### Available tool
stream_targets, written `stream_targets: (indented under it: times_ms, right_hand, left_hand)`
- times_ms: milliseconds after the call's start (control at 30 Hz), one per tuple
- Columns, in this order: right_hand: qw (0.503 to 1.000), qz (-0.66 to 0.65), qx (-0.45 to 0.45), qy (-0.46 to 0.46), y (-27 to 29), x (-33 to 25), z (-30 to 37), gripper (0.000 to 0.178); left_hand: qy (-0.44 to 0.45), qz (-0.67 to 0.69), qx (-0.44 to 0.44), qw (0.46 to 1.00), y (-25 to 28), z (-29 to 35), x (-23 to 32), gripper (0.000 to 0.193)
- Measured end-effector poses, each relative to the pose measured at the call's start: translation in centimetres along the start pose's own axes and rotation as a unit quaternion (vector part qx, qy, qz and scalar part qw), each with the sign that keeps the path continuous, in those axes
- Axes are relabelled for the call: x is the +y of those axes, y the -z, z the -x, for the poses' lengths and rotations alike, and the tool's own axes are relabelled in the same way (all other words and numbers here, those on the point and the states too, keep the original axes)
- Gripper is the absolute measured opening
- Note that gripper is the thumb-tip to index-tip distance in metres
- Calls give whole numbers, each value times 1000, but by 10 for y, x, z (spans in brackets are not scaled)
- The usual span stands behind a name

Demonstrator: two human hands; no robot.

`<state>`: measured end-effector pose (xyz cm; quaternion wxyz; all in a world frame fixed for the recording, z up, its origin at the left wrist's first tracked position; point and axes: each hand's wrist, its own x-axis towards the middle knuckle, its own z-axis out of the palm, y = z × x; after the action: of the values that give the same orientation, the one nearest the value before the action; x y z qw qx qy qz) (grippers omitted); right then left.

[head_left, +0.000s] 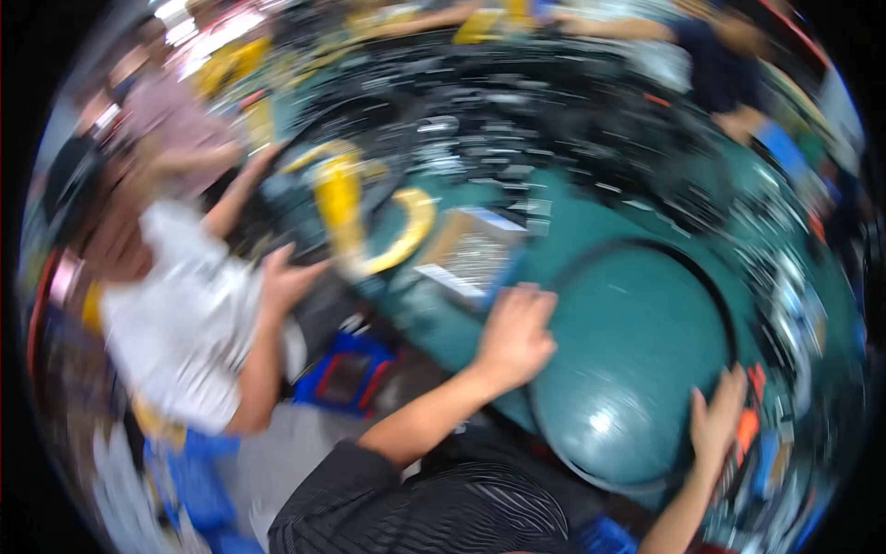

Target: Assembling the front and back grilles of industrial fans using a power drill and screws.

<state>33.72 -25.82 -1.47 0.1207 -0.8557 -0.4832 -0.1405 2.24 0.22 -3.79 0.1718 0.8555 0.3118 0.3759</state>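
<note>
A large, thin black hoop of flexible-looking strip or hose lies on the green tabletop in front of me. My left hand hovers at the hoop's left side, beside a small cardboard box of shiny metal pieces. Its fingers are bent and smeared, so whether they grip the hoop is unclear. At the hoop's right edge is my right hand, fingers stretched forward and thumb apart. Its fingertips appear to meet the hoop. Motion blurs the whole picture.
A person in a white shirt works close on my left, near a yellow curved part. Dark parts pile up across the far table. Orange-handled tools lie beyond my right hand. Another person in dark clothing reaches in, far right.
</note>
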Motion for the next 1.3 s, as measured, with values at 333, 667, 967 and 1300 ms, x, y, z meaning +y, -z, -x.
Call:
stream_targets:
  times_ms: [333,667,967,1300]
  right_hand:
    - [995,-3,-29,-97,7,11,15,77]
    - [993,19,99,-58,69,78,2,76]
    - [842,279,-15,-461,124,284,-12,42]
    - [805,294,-114,-502,60,374,8,24]
  left_hand:
    - [10,51,-97,994,-6,9,-3,54]
    - [34,67,-99,992,-9,9,-6,53]
    - [83,99,-68,989,-5,-1,7,52]
    - [65,85,-7,994,5,-6,11,46]
